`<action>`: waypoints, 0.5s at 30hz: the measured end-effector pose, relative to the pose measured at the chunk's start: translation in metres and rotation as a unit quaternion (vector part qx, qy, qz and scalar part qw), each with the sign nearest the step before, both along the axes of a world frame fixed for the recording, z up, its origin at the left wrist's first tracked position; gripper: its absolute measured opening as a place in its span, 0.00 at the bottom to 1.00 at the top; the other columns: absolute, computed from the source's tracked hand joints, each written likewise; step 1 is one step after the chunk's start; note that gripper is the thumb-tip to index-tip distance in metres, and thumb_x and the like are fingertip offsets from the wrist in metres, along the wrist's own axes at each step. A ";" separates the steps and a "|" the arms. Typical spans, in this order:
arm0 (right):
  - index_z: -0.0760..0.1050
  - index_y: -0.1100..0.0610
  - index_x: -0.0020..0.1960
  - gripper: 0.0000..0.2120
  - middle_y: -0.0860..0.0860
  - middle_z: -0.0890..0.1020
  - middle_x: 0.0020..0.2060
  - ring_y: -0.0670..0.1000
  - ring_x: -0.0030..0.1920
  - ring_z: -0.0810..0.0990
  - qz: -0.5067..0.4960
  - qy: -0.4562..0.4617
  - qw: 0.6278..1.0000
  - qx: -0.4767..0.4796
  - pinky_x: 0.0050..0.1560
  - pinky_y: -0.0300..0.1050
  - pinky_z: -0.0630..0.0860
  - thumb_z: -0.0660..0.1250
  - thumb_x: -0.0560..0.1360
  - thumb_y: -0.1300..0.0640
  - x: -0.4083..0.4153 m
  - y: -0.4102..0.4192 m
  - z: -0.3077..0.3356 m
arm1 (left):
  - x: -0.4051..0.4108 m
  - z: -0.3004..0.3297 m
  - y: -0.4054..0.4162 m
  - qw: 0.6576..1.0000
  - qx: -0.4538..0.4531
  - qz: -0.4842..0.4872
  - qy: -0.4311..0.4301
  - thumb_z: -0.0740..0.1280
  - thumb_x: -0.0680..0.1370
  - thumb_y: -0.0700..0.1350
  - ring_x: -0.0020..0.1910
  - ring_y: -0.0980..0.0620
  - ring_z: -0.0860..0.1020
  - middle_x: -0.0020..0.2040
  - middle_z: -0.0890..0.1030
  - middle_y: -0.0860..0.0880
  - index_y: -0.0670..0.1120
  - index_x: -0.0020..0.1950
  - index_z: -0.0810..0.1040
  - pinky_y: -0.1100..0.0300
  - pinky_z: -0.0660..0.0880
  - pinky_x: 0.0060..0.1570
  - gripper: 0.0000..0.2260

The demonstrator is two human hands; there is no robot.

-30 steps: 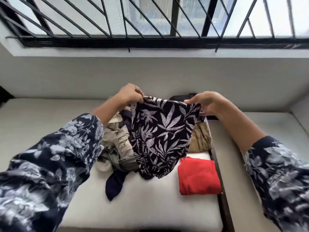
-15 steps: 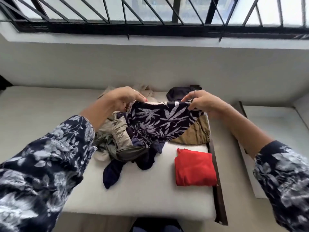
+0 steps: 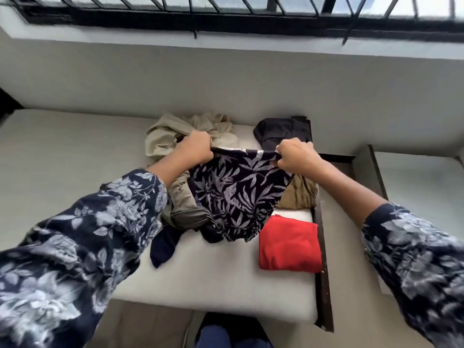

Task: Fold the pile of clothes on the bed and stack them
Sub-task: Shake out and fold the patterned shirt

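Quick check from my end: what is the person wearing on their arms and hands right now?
Both arms wear loose long sleeves of dark navy fabric printed with pale grey-white flowers and leaves, left sleeve and right sleeve, ending partway along the forearms. The left hand and right hand are bare, with no gloves.

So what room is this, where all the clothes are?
Probably a bedroom: a white mattress in a dark wooden frame, loose clothes heaped on it beside a folded red garment, and a barred window above the grey wall.
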State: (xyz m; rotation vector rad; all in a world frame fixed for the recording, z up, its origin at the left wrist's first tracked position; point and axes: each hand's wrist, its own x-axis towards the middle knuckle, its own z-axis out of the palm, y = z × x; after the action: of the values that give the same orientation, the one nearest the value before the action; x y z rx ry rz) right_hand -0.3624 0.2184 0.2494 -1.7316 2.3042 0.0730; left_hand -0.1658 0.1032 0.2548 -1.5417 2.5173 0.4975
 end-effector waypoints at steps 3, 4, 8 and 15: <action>0.77 0.60 0.48 0.07 0.58 0.73 0.55 0.62 0.57 0.73 -0.006 0.025 0.999 -0.045 0.58 0.57 0.66 0.62 0.72 0.61 -0.004 0.011 0.000 | 0.006 -0.001 0.000 0.999 -0.039 -0.001 0.038 0.62 0.73 0.35 0.56 0.41 0.78 0.55 0.80 0.42 0.44 0.57 0.81 0.51 0.75 0.54 0.15; 0.78 0.61 0.50 0.10 0.57 0.72 0.56 0.61 0.58 0.72 -0.004 0.034 0.998 -0.061 0.58 0.57 0.66 0.62 0.72 0.61 -0.003 0.016 0.001 | 0.008 0.000 0.002 0.997 -0.053 -0.007 0.048 0.62 0.73 0.35 0.58 0.42 0.76 0.57 0.79 0.42 0.44 0.58 0.81 0.50 0.74 0.57 0.16; 0.79 0.61 0.52 0.14 0.54 0.77 0.59 0.58 0.59 0.73 0.014 0.025 0.996 -0.088 0.57 0.54 0.66 0.61 0.70 0.63 0.014 0.048 -0.005 | 0.034 -0.005 0.020 0.987 -0.102 -0.076 0.095 0.64 0.70 0.33 0.59 0.43 0.75 0.57 0.78 0.44 0.42 0.54 0.82 0.51 0.72 0.59 0.16; 0.77 0.55 0.53 0.10 0.55 0.80 0.54 0.57 0.58 0.76 0.047 0.004 0.997 0.066 0.59 0.50 0.67 0.61 0.74 0.57 0.080 0.124 -0.085 | 0.110 -0.095 0.082 0.962 0.140 -0.215 0.092 0.73 0.69 0.41 0.49 0.46 0.81 0.49 0.84 0.42 0.39 0.49 0.83 0.56 0.73 0.51 0.10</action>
State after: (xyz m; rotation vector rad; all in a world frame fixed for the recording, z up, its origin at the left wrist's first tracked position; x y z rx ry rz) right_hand -0.2824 0.3423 0.1639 -1.7751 2.1706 0.2444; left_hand -0.0555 0.1855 0.1597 -0.8519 2.6602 0.9116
